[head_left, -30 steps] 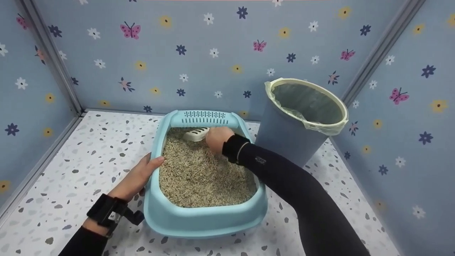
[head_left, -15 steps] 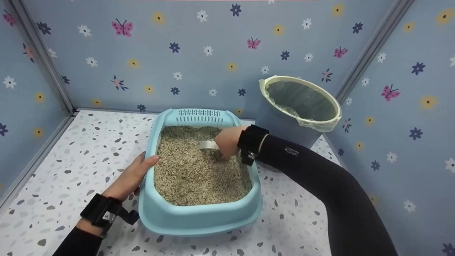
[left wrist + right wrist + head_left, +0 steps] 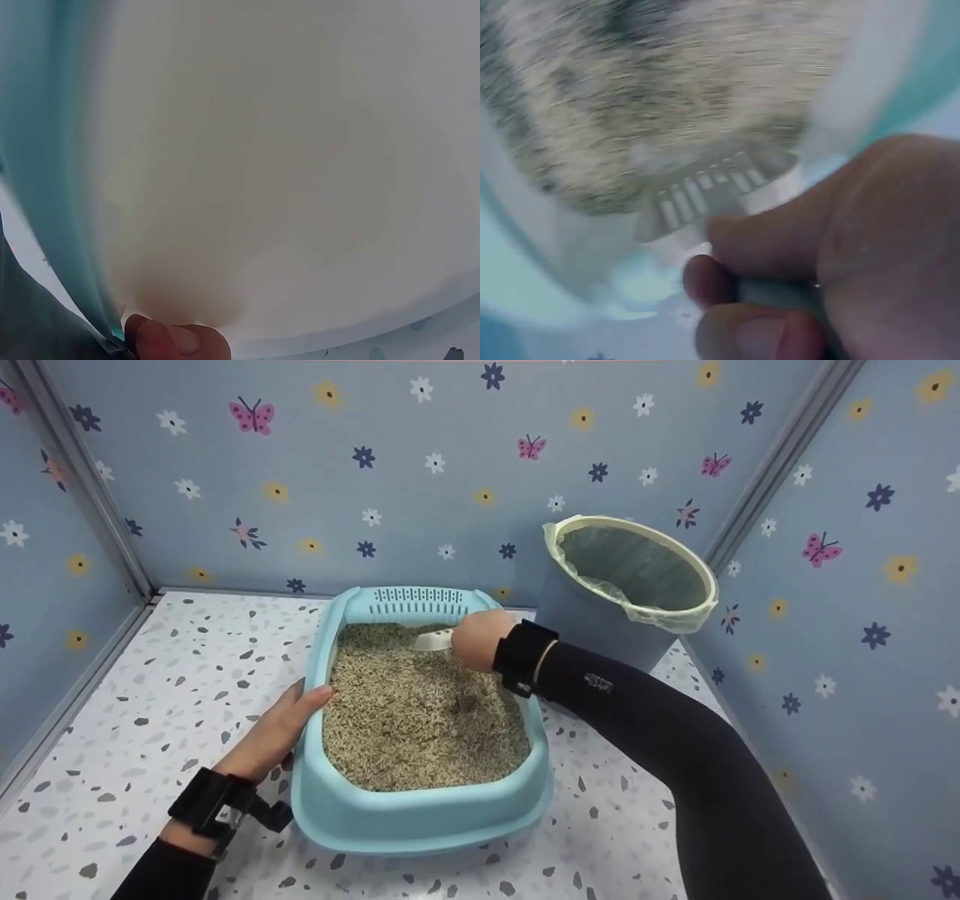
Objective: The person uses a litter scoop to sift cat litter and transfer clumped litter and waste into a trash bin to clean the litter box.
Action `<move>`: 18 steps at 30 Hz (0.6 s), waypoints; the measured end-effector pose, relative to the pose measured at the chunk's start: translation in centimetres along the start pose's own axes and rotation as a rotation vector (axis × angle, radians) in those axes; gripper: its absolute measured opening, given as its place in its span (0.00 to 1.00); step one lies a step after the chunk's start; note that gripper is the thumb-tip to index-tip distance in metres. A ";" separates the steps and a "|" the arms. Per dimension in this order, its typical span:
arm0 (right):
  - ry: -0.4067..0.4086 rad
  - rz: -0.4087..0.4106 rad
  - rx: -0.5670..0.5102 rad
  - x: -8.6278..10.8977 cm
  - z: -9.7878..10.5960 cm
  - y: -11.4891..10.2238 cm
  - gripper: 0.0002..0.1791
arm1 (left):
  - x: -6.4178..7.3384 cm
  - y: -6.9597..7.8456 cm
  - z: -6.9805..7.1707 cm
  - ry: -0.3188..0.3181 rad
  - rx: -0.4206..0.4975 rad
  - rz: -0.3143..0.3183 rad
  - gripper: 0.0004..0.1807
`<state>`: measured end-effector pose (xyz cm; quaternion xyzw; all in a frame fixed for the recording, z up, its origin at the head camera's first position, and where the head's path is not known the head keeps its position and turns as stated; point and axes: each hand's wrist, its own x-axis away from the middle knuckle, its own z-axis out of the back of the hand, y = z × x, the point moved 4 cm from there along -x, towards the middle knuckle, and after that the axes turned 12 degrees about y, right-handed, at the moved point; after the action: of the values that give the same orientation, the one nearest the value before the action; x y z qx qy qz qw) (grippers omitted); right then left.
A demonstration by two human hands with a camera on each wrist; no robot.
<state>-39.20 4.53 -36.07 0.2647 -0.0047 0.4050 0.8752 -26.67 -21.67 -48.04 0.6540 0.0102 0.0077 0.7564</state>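
A light-blue litter box (image 3: pixel 420 819) stands on the speckled surface, spread with tan granular litter (image 3: pixel 397 720). My left hand (image 3: pixel 271 729) grips its left rim, thumb on top and fingers underneath; the left wrist view shows fingertips (image 3: pixel 176 341) under the box's pale underside. Over the back part of the litter, my right hand (image 3: pixel 481 639) holds a cream slotted litter scoop (image 3: pixel 433 641) by its handle. In the right wrist view, thumb and fingers curl round that handle, and the slotted head (image 3: pixel 716 187) faces the blurred litter. Whether the head holds anything is unclear.
A tall blue-grey bin (image 3: pixel 592 634) with a pale liner bag (image 3: pixel 664 619) stands behind and right of the box, close to my right forearm. Flower-printed panels (image 3: pixel 420 487) enclose the back and both sides. Speckled surface (image 3: pixel 187 690) extends left of the box.
With the scoop, my right hand went right and nearer, then slightly back and up. The scoop head shows more clearly above the litter now. My left hand keeps its grip; the view has shifted slightly.
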 end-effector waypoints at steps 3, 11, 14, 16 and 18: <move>0.037 -0.026 0.040 -1.2 -0.9 -0.4 0.21 | 0.0 0.0 0.1 0.009 0.010 -0.001 0.38; -0.140 -0.151 -0.027 -2.5 -2.5 0.1 0.26 | -0.2 -0.2 -0.3 0.003 -0.003 0.008 0.39; -0.272 -0.156 -0.091 -1.9 -1.7 0.7 0.25 | -0.3 -0.2 -0.4 -0.001 -0.011 0.001 0.39; -0.331 -0.126 -0.130 -1.5 -0.6 1.0 0.24 | -0.3 -0.2 -0.2 0.001 -0.010 0.001 0.39; -0.358 -0.088 -0.171 -1.1 0.8 1.2 0.23 | -0.2 -0.2 0.1 0.013 -0.009 -0.006 0.37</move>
<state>-40.61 4.01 -35.13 0.2571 -0.1831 0.3111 0.8964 -26.85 -21.81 -48.18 0.6506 0.0168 0.0098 0.7591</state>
